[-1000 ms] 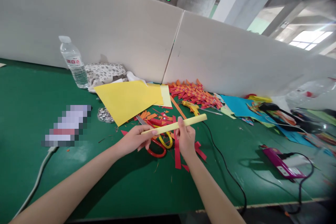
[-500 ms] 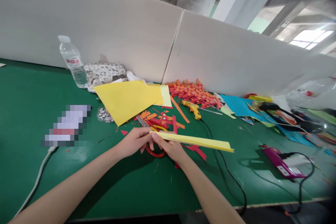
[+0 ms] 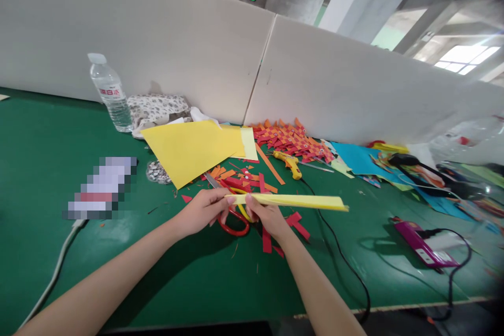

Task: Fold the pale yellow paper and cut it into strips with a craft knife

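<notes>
A long, narrow folded strip of pale yellow paper (image 3: 307, 201) is held out level above the table. My left hand (image 3: 205, 211) pinches its left end between thumb and fingers. Further along, my right hand (image 3: 265, 215) grips the strip with the thumb on top, and the free end sticks out to the right. Below the hands lie scissors with red and yellow handles (image 3: 236, 227), partly hidden by my fingers. Red and orange paper scraps (image 3: 240, 178) surround them. Beyond the left hand rests a yellow paper sheet (image 3: 192, 147).
A yellow glue gun (image 3: 289, 164) lies behind the hands, its black cable running to the front edge. At the back is a pile of woven orange-red paper pieces (image 3: 293, 139). A water bottle (image 3: 110, 94) stands left; a purple power strip (image 3: 423, 244) lies right.
My right hand has slid rightward along the strip, away from the left hand. The strip's free end has risen slightly, and more of the scissors' handles shows.
</notes>
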The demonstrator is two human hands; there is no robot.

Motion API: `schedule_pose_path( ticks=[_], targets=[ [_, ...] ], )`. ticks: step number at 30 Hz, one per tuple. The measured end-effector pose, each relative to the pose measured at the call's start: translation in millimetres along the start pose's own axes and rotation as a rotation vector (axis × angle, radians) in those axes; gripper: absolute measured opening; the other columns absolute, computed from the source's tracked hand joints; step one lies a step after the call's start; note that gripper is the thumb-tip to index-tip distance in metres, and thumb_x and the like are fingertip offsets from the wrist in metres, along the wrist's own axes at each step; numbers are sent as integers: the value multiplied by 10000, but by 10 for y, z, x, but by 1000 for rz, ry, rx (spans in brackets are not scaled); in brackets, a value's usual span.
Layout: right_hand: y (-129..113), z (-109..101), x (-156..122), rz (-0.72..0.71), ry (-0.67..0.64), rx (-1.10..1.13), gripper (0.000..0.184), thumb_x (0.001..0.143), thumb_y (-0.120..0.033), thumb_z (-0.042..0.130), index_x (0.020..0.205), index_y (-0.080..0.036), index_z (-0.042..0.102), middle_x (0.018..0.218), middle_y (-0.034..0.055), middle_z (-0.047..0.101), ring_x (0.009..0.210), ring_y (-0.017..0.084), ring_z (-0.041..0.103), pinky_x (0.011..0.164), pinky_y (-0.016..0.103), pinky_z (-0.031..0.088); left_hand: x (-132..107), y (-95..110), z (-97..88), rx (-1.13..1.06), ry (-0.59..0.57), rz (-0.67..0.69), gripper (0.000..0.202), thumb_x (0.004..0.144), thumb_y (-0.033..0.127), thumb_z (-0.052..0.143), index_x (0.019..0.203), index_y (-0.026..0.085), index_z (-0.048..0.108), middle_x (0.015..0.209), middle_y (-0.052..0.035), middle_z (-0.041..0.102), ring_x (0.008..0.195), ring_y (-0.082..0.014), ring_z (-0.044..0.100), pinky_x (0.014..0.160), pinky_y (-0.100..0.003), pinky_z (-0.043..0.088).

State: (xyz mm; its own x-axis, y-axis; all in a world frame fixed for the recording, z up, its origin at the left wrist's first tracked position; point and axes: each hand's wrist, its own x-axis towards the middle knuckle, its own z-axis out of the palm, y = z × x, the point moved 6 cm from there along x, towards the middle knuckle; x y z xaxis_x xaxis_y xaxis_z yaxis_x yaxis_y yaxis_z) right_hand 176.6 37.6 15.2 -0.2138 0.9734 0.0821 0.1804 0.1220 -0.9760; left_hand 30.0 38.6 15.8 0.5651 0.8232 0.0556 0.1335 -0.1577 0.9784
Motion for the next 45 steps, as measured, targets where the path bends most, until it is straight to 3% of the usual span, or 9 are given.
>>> schedule_pose_path(
  ticks=[13,17,22,27,32,35,38,41,45],
  targets=[
    [60,-374,71,-95,344,297,549,707,-433,717,376,-197,348,327,-85,275,321,43,233,339,227,173,14,-46,-75,-22,15,-21,363,901,466,421,785,149,556,484,59,492,382,-48,379,386,-152,307],
    [63,-440,104,-79,402,491,586,671,-405,749,372,-197,289,306,-107,231,301,26,201,336,204,239,5,-39,-49,-14,-12,-5,364,906,471,412,798,152,549,489,61,495,377,-42,368,389,-150,301],
    [12,-651,74,-106,627,623,598,575,-374,813,403,-195,269,312,-129,210,284,14,178,314,185,258,1,-35,-70,4,-9,-2,364,906,468,412,784,152,546,481,64,484,382,-43,370,395,-151,303],
    [11,-707,68,-124,637,664,643,702,-541,680,384,-196,241,288,-106,211,277,31,214,342,197,315,4,-47,-65,4,-7,-13,370,906,470,407,787,150,550,473,68,470,375,-42,361,396,-151,303],
    [-7,-774,51,-166,717,625,660,795,-623,516,386,-193,225,277,-91,213,273,39,222,338,196,267,3,-46,-73,42,21,-16,373,906,466,399,791,152,564,482,58,492,371,-48,367,390,-155,309],
    [-15,-735,79,-160,672,538,614,793,-660,466,412,-192,352,313,-69,328,304,55,314,343,197,273,-14,-12,-165,213,132,-4,355,921,436,380,834,160,585,561,31,582,392,-60,425,423,-170,348],
    [5,-661,115,-130,601,456,460,742,-607,582,567,-187,512,446,-48,515,380,77,444,361,192,326,-49,59,-259,552,266,67,334,929,409,384,888,182,625,659,5,654,487,-93,532,481,-188,368],
    [74,-587,151,-22,552,383,345,696,-511,685,678,-191,555,529,-40,599,423,104,524,376,204,388,-82,114,-266,841,350,206,340,937,391,378,910,199,658,784,-18,706,623,-134,617,508,-199,369],
    [123,-522,173,59,527,405,299,651,-408,754,752,-167,608,577,-23,641,454,128,571,422,243,478,-102,110,-225,952,389,335,363,940,386,374,922,214,693,863,-24,731,712,-145,660,534,-193,397]
  ],
)
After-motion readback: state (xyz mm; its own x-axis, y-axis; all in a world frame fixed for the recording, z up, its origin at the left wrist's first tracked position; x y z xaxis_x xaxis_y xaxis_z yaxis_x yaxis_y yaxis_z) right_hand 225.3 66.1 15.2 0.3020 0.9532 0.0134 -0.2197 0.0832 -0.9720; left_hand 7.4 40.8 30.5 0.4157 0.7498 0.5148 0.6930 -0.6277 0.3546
